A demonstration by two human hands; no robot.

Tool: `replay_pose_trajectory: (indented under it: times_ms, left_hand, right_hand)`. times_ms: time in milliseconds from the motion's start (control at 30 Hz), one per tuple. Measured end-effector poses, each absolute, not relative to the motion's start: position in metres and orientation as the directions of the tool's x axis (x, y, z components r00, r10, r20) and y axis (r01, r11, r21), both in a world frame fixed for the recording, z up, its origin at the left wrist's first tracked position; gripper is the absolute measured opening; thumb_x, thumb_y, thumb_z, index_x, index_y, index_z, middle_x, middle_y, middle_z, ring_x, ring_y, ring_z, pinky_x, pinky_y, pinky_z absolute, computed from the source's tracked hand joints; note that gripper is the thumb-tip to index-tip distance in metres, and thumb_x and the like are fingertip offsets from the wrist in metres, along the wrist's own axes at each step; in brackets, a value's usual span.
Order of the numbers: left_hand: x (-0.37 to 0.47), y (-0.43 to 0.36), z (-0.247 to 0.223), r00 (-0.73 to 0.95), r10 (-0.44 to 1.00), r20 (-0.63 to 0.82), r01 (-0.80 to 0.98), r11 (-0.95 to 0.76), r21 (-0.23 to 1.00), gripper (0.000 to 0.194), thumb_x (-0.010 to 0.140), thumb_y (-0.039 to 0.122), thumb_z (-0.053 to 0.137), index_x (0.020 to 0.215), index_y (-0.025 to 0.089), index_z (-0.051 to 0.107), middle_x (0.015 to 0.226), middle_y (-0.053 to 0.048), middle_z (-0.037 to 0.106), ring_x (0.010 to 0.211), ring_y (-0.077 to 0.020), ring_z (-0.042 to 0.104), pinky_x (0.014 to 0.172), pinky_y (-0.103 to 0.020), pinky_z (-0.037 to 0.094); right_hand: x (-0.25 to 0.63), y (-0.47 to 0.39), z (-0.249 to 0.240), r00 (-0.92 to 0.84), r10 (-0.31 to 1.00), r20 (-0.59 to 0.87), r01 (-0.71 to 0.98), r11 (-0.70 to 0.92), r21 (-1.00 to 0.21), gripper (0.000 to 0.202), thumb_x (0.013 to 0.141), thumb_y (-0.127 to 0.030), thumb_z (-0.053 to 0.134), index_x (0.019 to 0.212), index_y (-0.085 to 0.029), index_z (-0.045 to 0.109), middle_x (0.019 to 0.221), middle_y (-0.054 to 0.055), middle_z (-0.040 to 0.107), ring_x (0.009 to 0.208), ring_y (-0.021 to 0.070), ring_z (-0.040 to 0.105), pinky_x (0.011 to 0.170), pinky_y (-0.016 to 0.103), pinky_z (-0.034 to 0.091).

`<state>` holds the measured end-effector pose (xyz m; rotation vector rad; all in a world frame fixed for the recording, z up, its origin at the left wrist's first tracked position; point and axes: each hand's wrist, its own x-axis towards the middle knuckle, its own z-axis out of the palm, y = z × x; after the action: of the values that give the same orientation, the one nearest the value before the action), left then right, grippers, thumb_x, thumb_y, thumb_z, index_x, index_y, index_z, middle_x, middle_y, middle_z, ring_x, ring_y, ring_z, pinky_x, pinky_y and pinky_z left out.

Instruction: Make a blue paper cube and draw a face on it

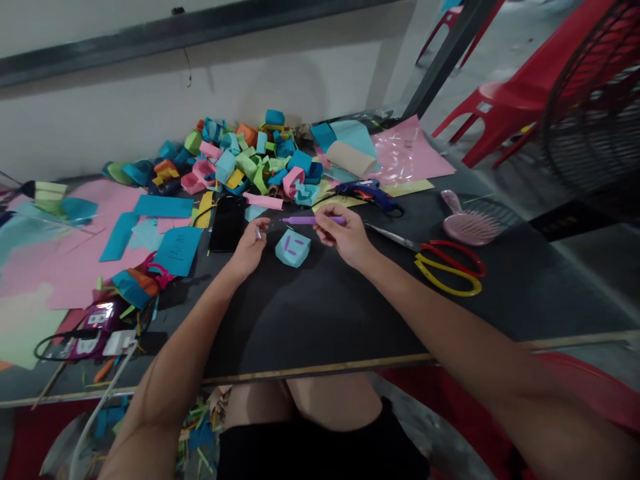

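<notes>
My right hand (341,233) holds a purple marker (300,220), its tip pointing left above the table. A light blue folded paper shape (293,248) with purple strokes on its top sits on the black table (310,320), below the marker and between my hands. My left hand (253,244) is to the left of the paper shape, apart from it, with its fingers curled around something small and pale that I cannot make out. A black phone (227,225) lies just left of that hand.
A pile of folded colored papers (250,157) lies at the back. Red-and-yellow-handled scissors (450,267), a hairbrush (470,223) and a blue glue gun (367,192) lie to the right. Pink and blue sheets (177,250) cover the left. A fan (595,100) stands far right.
</notes>
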<state>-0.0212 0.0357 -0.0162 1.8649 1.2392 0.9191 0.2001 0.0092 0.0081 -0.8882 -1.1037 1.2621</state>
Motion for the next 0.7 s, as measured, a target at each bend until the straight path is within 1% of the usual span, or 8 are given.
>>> replay_pose_trajectory:
  times_ms: [67, 100, 200, 333, 433, 500, 567, 700]
  left_hand:
    - [-0.018, 0.033, -0.019, 0.239, 0.958, 0.159, 0.292, -0.227, 0.929, 0.034, 0.086, 0.017, 0.044, 0.12, 0.018, 0.044, 0.111, -0.009, 0.056, 0.088, -0.0117, 0.059, 0.082, -0.029, 0.052]
    - [-0.017, 0.033, -0.019, 0.228, 0.963, 0.145, 0.211, -0.195, 0.958, 0.033, 0.087, 0.019, 0.046, 0.12, 0.018, 0.043, 0.112, -0.009, 0.056, 0.09, -0.012, 0.061, 0.085, -0.03, 0.051]
    - [-0.018, 0.03, -0.015, 0.27, 0.956, 0.115, 0.101, -0.147, 0.984, 0.036, 0.089, 0.029, 0.053, 0.122, 0.018, 0.044, 0.111, -0.01, 0.059, 0.088, -0.0126, 0.063, 0.084, -0.03, 0.052]
    - [-0.021, 0.027, -0.008, 0.363, 0.922, 0.134, 0.132, -0.194, 0.972, 0.048, 0.087, 0.046, 0.059, 0.125, 0.018, 0.048, 0.104, -0.008, 0.061, 0.071, -0.0104, 0.058, 0.071, -0.027, 0.051]
    - [-0.02, 0.026, -0.006, 0.449, 0.88, 0.157, 0.112, -0.23, 0.967, 0.058, 0.087, 0.054, 0.056, 0.133, 0.019, 0.045, 0.1, -0.007, 0.062, 0.062, -0.0091, 0.052, 0.062, -0.025, 0.046]
    - [-0.019, 0.026, -0.005, 0.462, 0.871, 0.17, 0.121, -0.252, 0.96, 0.059, 0.089, 0.057, 0.05, 0.134, 0.019, 0.043, 0.098, -0.007, 0.063, 0.062, -0.0097, 0.05, 0.061, -0.026, 0.045]
    - [-0.02, 0.026, -0.005, 0.44, 0.875, 0.201, 0.191, -0.31, 0.931, 0.051, 0.093, 0.054, 0.043, 0.128, 0.018, 0.045, 0.096, -0.007, 0.064, 0.062, -0.01, 0.049, 0.062, -0.026, 0.045]
    - [-0.024, 0.025, -0.006, 0.458, 0.83, 0.318, 0.392, -0.51, 0.766, 0.028, 0.098, 0.033, 0.038, 0.11, 0.015, 0.056, 0.094, -0.007, 0.065, 0.068, -0.0105, 0.052, 0.072, -0.026, 0.047]
  right_hand:
    - [0.199, 0.009, 0.006, -0.053, 0.992, 0.116, -0.238, 0.1, -0.966, 0.039, 0.066, -0.051, 0.079, 0.076, -0.019, 0.06, 0.062, -0.003, 0.057, 0.045, 0.0043, 0.044, 0.036, 0.018, 0.026]
    - [0.198, 0.009, 0.006, -0.055, 0.993, 0.105, -0.228, 0.09, -0.969, 0.038, 0.067, -0.051, 0.079, 0.076, -0.019, 0.06, 0.062, -0.003, 0.058, 0.045, 0.0042, 0.043, 0.036, 0.018, 0.026]
    - [0.195, 0.008, 0.004, -0.043, 0.995, 0.092, -0.227, 0.08, -0.971, 0.038, 0.067, -0.051, 0.078, 0.076, -0.018, 0.062, 0.061, -0.002, 0.06, 0.044, 0.0039, 0.041, 0.036, 0.018, 0.025]
    - [0.194, 0.007, 0.005, -0.016, 0.996, 0.09, -0.235, 0.084, -0.968, 0.04, 0.065, -0.052, 0.08, 0.076, -0.018, 0.062, 0.062, -0.002, 0.061, 0.044, 0.0041, 0.041, 0.037, 0.018, 0.025]
    - [0.192, 0.005, 0.005, -0.011, 0.996, 0.088, -0.234, 0.083, -0.969, 0.04, 0.065, -0.052, 0.079, 0.077, -0.018, 0.062, 0.061, -0.002, 0.061, 0.044, 0.0043, 0.042, 0.037, 0.017, 0.025]
    - [0.19, 0.004, 0.005, -0.014, 0.995, 0.098, -0.23, 0.092, -0.969, 0.04, 0.066, -0.052, 0.079, 0.077, -0.018, 0.062, 0.061, -0.002, 0.061, 0.045, 0.0045, 0.042, 0.037, 0.018, 0.025]
    - [0.189, 0.004, 0.004, -0.018, 0.993, 0.116, -0.225, 0.109, -0.968, 0.039, 0.066, -0.052, 0.079, 0.077, -0.018, 0.062, 0.06, -0.002, 0.06, 0.045, 0.0046, 0.042, 0.038, 0.018, 0.026]
    - [0.19, 0.005, 0.0, -0.021, 0.99, 0.141, -0.218, 0.133, -0.967, 0.039, 0.067, -0.052, 0.079, 0.077, -0.018, 0.062, 0.06, -0.002, 0.06, 0.045, 0.0047, 0.041, 0.039, 0.018, 0.026]
